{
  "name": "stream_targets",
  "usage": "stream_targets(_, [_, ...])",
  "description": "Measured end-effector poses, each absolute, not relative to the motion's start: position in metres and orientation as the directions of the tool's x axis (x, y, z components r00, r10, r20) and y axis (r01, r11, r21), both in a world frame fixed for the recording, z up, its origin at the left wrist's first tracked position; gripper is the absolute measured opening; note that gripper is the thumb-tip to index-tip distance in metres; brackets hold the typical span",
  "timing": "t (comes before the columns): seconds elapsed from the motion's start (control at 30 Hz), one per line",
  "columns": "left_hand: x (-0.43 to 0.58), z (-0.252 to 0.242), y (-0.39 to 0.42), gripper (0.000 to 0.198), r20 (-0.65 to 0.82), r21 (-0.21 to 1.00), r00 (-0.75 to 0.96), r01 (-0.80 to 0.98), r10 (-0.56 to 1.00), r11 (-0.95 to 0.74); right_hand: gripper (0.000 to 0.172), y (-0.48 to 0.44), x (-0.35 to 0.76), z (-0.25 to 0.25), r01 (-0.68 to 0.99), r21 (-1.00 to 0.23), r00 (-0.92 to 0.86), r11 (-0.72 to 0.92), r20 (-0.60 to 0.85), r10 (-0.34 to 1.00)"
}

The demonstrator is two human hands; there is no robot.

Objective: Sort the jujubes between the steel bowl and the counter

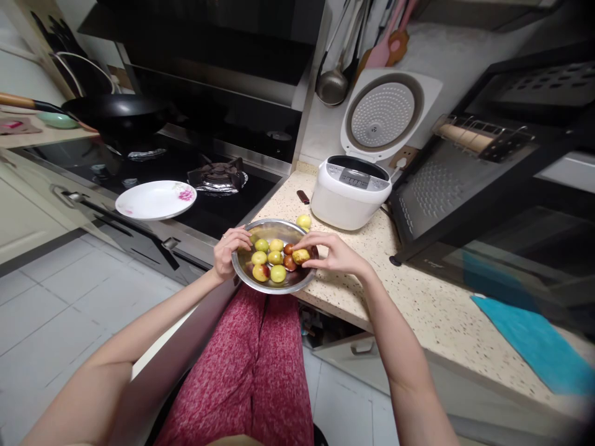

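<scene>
A round metal bowl (240,272) holds several yellow-green and reddish-brown fruits (275,257) that look like fresh jujubes. My left hand (231,248) is closed on the bowl's left rim. Over the right side of the bowl, my right hand (328,253) pinches a yellow fruit with brown patches (301,256) between thumb and fingers. Another yellow fruit (304,221) lies on the counter just behind the bowl. The bowl is at the counter's front edge; its underside is hidden.
Behind the bowl stands a white rice cooker (348,195) with its lid raised. A flowered white plate (155,199) sits on the black stove (209,214), and a black wok (118,114) is farther back. A blue cloth (534,341) lies on the speckled counter (418,294) at right.
</scene>
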State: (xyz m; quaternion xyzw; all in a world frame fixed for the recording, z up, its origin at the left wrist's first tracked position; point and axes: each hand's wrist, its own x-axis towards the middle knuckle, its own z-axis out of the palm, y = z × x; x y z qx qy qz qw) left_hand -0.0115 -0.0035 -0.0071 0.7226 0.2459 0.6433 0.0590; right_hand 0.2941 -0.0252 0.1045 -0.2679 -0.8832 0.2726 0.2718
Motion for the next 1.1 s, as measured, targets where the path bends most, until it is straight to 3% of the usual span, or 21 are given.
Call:
stream_targets(0.13, [-0.012, -0.007, -0.004, 0.07, 0.901, 0.401, 0.052, 0.282, 0.431, -0.872, 0.035, -0.024, 0.293, 0.102, 0.279, -0.667, -0.76, 0.69, 0.287, 0.584])
stream_targets(0.5, [-0.009, -0.005, -0.004, 0.07, 0.908, 0.391, 0.042, 0.27, 0.416, -0.88, 0.016, -0.03, 0.286, 0.104, 0.157, -0.77, -0.812, 0.618, 0.255, 0.524])
stream_targets(0.87, [-0.011, -0.007, -0.003, 0.072, 0.902, 0.402, 0.044, 0.276, 0.429, -0.873, 0.017, -0.028, 0.283, 0.094, 0.184, -0.732, -0.803, 0.656, 0.273, 0.53])
stream_targets(0.97, [-0.011, -0.007, -0.003, 0.069, 0.906, 0.399, 0.041, 0.252, 0.422, -0.882, 0.018, -0.026, 0.284, 0.095, 0.216, -0.699, -0.722, 0.682, 0.356, 0.594])
stream_targets(1.1, [-0.011, -0.007, -0.003, 0.07, 0.905, 0.399, 0.042, 0.256, 0.423, -0.88, 0.02, -0.018, 0.294, 0.096, 0.401, -0.629, -0.409, 0.666, 0.527, 0.745])
